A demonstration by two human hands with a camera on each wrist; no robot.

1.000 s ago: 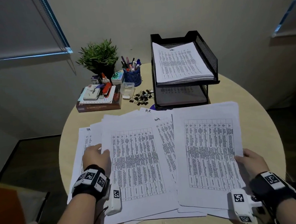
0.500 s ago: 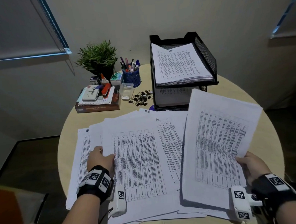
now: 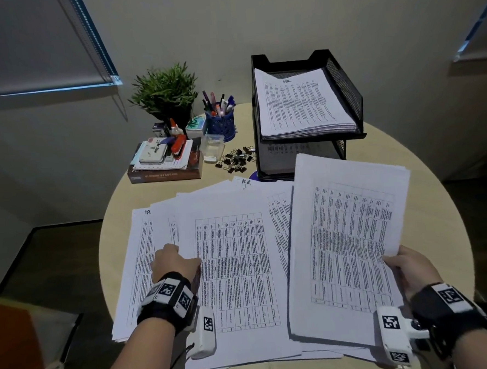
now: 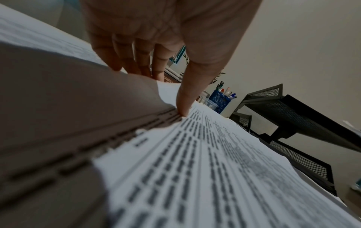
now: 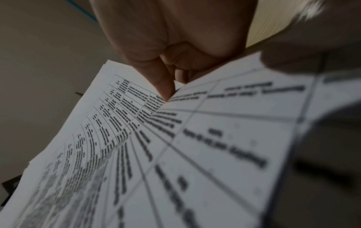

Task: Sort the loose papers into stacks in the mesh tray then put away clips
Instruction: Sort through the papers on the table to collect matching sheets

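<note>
Loose printed sheets [image 3: 233, 270] lie fanned over the round table [image 3: 426, 201]. My left hand [image 3: 181, 255] pinches the left edge of the middle sheets; in the left wrist view its thumb [image 4: 182, 108] presses on top and the fingers go under the raised edge. By its right edge my right hand [image 3: 396, 260] pinches a sheaf of papers [image 3: 351, 243] and holds it tilted above the table; the thumb [image 5: 163, 89] lies on the print. The black mesh tray [image 3: 345, 92] stands behind, with a stack [image 3: 300, 104] on its top tier and papers on the lower tier [image 3: 288, 150].
Black binder clips [image 3: 236, 159] lie in a heap left of the tray, beside a small clear box [image 3: 213, 149]. Behind them are a blue pen cup [image 3: 220, 123], a potted plant [image 3: 165, 92] and a book pile with a stapler [image 3: 164, 163]. Bare table shows right of the sheaf.
My right hand has lifted the right sheaf off the table and tilted it up. My left hand has shifted slightly right onto the edge of the middle sheets.
</note>
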